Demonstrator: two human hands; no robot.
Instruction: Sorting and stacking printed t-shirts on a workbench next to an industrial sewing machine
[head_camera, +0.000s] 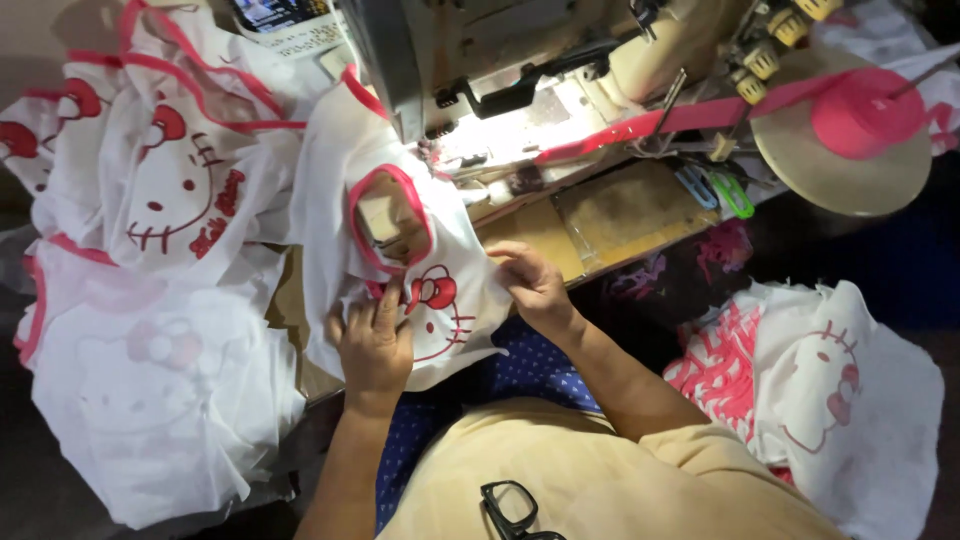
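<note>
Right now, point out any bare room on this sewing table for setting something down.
One bare patch: the brown table top, bordered by the sewing machine, the pink tape, the green clippers and the right hand. Left of it is crowded: the white garment under the left hand, then the heap of white printed pieces.

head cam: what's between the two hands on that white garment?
Between the left hand and right hand, the head view shows only the white garment itself, with its red cartoon bow print.
</note>
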